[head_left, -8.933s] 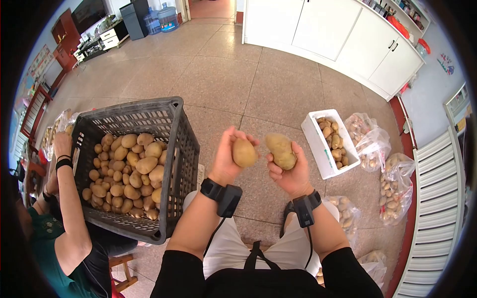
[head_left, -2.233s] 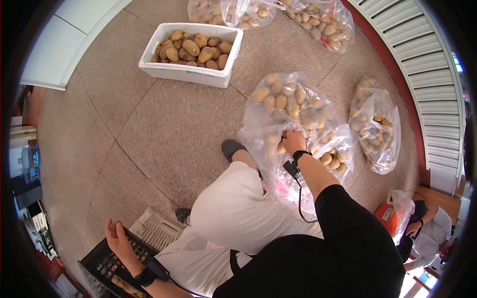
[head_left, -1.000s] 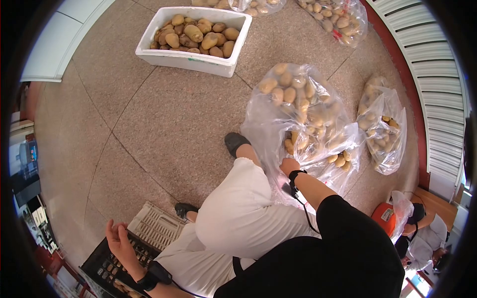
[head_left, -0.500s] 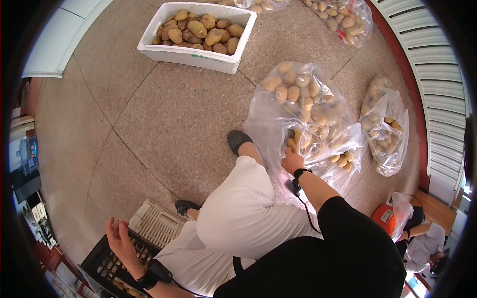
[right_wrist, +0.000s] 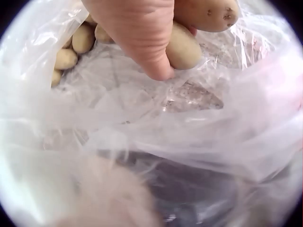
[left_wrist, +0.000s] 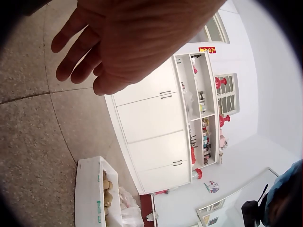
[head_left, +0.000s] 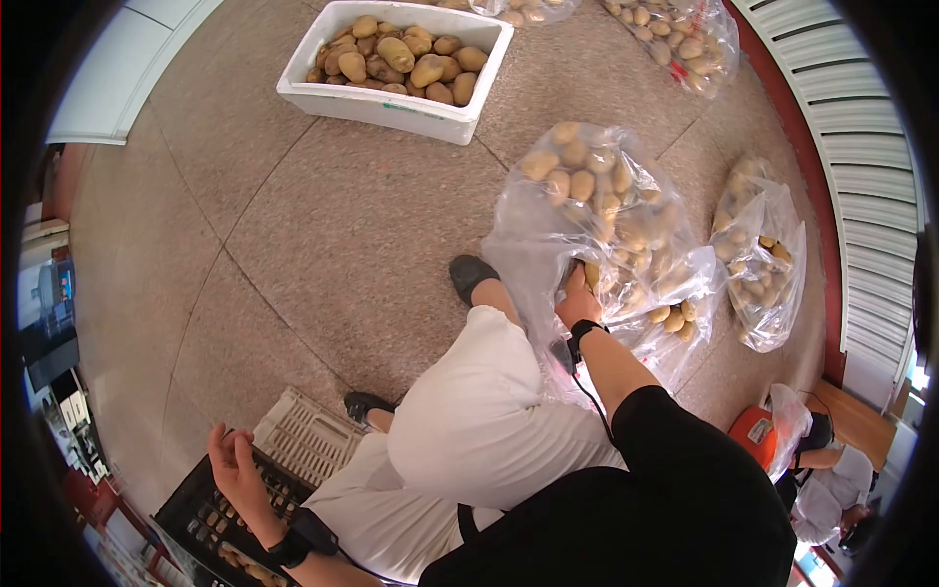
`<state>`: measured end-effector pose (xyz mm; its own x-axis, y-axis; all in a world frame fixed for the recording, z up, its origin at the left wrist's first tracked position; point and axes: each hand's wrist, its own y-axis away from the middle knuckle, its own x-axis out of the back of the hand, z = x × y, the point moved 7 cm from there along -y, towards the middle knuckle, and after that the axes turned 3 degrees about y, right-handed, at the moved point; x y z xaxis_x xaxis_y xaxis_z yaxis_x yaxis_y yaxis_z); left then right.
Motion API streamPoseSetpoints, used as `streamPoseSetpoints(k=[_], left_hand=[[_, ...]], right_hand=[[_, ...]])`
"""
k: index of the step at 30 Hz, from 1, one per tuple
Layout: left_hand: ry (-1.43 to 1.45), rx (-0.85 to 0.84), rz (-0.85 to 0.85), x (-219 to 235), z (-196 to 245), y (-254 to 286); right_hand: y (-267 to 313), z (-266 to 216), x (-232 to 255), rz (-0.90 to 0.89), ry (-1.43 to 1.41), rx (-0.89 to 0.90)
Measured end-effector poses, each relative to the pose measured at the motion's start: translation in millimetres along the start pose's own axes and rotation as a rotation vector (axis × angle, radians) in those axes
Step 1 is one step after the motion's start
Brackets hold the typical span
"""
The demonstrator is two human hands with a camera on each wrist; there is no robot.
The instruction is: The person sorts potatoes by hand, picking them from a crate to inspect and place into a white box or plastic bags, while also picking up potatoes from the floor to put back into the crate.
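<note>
My right hand [head_left: 577,301] reaches into the mouth of a clear plastic bag [head_left: 533,230] of potatoes on the floor, by my shoe. In the right wrist view, the thumb side of the right hand [right_wrist: 142,38] lies against a potato [right_wrist: 182,47]; a larger potato [right_wrist: 208,14] with dark spots sits just beyond. A reddish fingertip shows between these two, and the other fingers are hidden. My left hand [head_left: 235,474] hovers above the black crate [head_left: 186,519], holding nothing. Its fingers hang loosely in the left wrist view, with the palm [left_wrist: 128,42] overhead.
A white foam box [head_left: 391,110] full of potatoes stands ahead. More bags of potatoes, including one on the right [head_left: 758,254], line the wall side. Beside the black crate lies a pale slatted crate [head_left: 308,435]. Another person [head_left: 831,489] sits at the lower right.
Both hands held a potato earlier; the view then turned to the bags. Over the last second my right hand moved slightly up, deeper into the bag. My left hand has barely moved.
</note>
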<state>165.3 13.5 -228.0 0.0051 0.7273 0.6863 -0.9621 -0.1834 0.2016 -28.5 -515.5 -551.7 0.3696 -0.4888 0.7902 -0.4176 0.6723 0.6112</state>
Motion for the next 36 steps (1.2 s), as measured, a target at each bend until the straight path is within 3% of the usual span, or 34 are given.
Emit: streamPoseSetpoints(k=[5,8,10,17,20,23,25,29,32,34,36], left_hand=[[-0.012,0.004,-0.014,-1.0,-1.8,-2.2],[-0.004,-0.009,-0.020,-2.4,1.1,-1.7],[-0.022,-0.015,-0.024,-2.3,1.4,-1.4],[-0.024,-0.016,-0.037,-2.9,4.0,-0.5],[-0.023,-0.004,-0.035,-4.5,6.7,-0.6],[-0.043,-0.004,-0.034,-4.2,3.1,-1.2],[-0.056,-0.018,-0.043,-2.3,-1.2,-1.7],[-0.055,-0.012,-0.044,-3.6,0.4,-1.4],[-0.030,0.000,-0.034,-3.9,0.8,-1.3],[-0.021,0.005,-0.035,-4.1,1.1,-1.0],[-0.017,0.011,-0.033,-4.6,2.9,-0.6]], right_hand=[[9.0,6.4,11.7,-0.035,-0.120,-0.104],[9.7,15.1,10.8,-0.101,-0.115,-0.030],[9.7,17.9,9.3,-0.008,-0.048,0.116],[0.4,-0.4,-4.8,0.053,-0.086,0.163],[1.0,-10.5,-8.6,-0.097,-0.006,0.081],[2.6,-14.1,-4.3,-0.012,0.029,0.096],[13.0,-27.3,2.0,-0.047,0.162,0.287],[25.8,-37.8,10.3,-0.059,0.111,0.454],[31.1,-30.9,4.0,0.017,0.164,0.539],[25.1,-20.4,-30.1,0.112,0.333,0.839],[30.1,-19.7,-27.8,0.133,0.306,0.895]])
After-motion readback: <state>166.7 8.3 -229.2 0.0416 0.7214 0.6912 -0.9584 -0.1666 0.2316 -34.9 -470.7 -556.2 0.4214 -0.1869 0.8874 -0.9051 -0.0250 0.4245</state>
